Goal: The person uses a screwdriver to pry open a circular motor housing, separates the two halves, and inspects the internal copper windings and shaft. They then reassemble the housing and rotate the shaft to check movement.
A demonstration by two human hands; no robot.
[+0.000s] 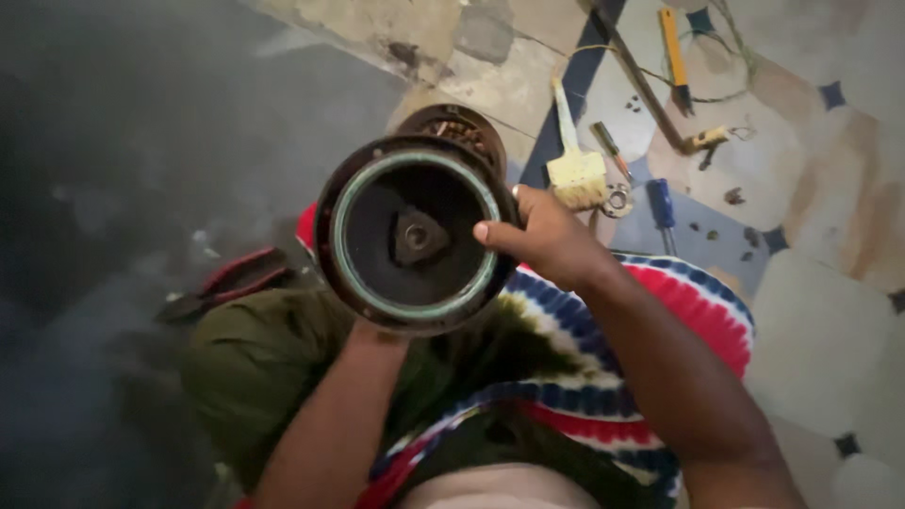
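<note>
Held up over the lap, a round metal housing (415, 234), right hand (547, 236) closed on its rim, left hand (372, 330) mostly hidden beneath, grip unclear; brush (577, 170) and screwdriver (663, 209) on floor (820, 311) nearby.

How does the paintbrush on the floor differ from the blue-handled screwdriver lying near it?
The flat pale-yellow paintbrush is wide, with a broad bristle head; the blue-handled screwdriver is narrow and slim. The paintbrush has a pale handle; the screwdriver's handle is dark blue. Both lie untouched on the tiled floor, beyond the right hand.
</note>
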